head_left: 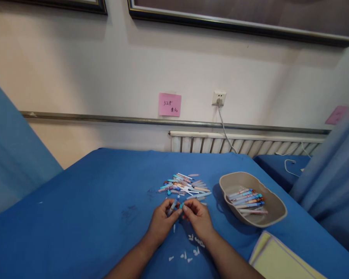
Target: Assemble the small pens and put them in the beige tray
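My left hand (163, 217) is closed around a pale blue-and-white pen (172, 207) that tilts up to the right. Against it, my right hand (198, 217) pinches a small teal piece (182, 205); thumbs and fingertips nearly meet there. Whether the teal piece is joined to another part is hidden by the fingers. Just beyond both hands lies a loose pile of pens and pen parts (186, 185) in blue, pink, white and brown. Several small white pieces (189, 260) are scattered on the blue cloth near my right wrist, and one lies below my fingertips.
A tan basin (275, 213) to the right holds several pens (247, 200). Yellow folded material (279, 259) lies at the near right on the blue-covered table (75, 217). Behind stand a wall, a radiator (209, 144) and a plugged-in cable (225, 130). Blue curtains (334, 170) hang at both sides.
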Demonstrator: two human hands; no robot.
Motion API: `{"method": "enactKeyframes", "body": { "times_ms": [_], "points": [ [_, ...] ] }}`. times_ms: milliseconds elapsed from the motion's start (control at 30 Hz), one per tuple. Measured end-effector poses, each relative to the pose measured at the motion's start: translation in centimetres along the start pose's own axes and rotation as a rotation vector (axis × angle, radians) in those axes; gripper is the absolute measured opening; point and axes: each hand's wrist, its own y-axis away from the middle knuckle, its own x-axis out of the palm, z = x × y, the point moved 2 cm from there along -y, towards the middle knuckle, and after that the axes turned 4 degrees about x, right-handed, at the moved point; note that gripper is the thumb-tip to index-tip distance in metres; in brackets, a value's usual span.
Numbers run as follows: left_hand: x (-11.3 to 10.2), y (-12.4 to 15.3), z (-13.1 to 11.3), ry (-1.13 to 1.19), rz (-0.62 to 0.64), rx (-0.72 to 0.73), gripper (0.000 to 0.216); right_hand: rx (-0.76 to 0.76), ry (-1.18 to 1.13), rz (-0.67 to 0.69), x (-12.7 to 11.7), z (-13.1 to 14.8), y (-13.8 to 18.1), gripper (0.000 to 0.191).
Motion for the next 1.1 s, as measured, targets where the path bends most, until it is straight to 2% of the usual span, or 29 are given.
{"method": "enactKeyframes", "body": {
  "times_ms": [167,300,600,833,967,1100],
  "points": [
    [-0.2,0.1,-0.4,-0.088,-0.005,0.05,0.018,0.05,-0.11,0.048,0.4,-0.5,0.0,0.029],
    [0.0,0.3,-0.6,-0.143,0.01,0.085,0.014,0.063,-0.15,0.028,0.6,-0.5,0.0,0.031],
    [-1.1,0.0,-1.3,-0.275,0.044,0.136,0.022,0.116,-0.271,-0.033,0.1,0.4,-0.3,0.039],
    [-1.1,0.0,-2.5,-0.317,0.141,0.136,0.032,0.019,-0.123,-0.082,-1.6,1.0,-0.8,0.034],
    [-0.8,0.1,-2.4,-0.344,0.178,0.161,0.033,-0.028,0.014,-0.112,-2.0,1.6,-0.8,0.038],
    [-0.8,0.1,-2.1,-0.393,0.183,0.172,0.032,-0.074,0.019,-0.121,-2.2,1.9,-0.7,0.035]
  ]
}}
